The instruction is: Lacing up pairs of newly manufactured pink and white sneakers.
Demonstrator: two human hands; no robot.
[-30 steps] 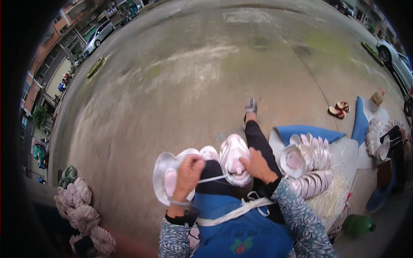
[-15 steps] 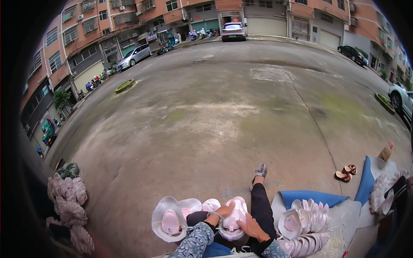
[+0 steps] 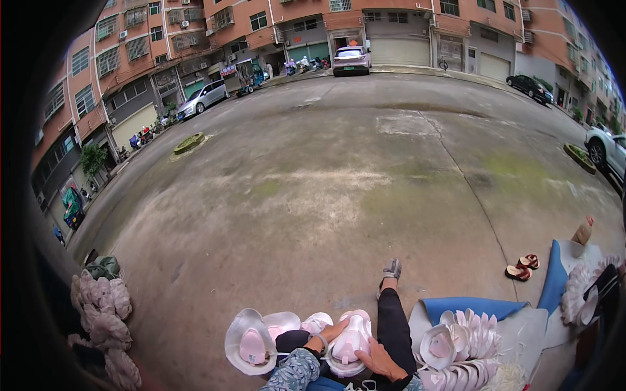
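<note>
In my lap lies a pink-and-white hat (image 3: 354,337), its oval crown facing up and a pale rim at its near end. My left hand (image 3: 334,330) grips its left edge, fingers bent over the side. On the right side, my right hand (image 3: 380,362) holds it with thumb and fingers against the surface; some fingertips are hidden. Left of my left arm sits a wide-brimmed white hat (image 3: 241,329) with a pink inside, and similar hats (image 3: 283,320) lie beside it, partly covered by my knee.
Several nested pink-and-white hats (image 3: 466,371) lie at my right, by a blue-and-grey sheet (image 3: 469,305). Bundles of pale hats (image 3: 104,293) are stacked at far left. Red sandals (image 3: 520,271) and a brown chicken (image 3: 582,231) are on the right. Parked cars (image 3: 352,60) line the concrete yard.
The whole view has shifted slightly. Both hands keep hold of the hat, with small changes in finger position; the hat appears a little lower and more to the left.
</note>
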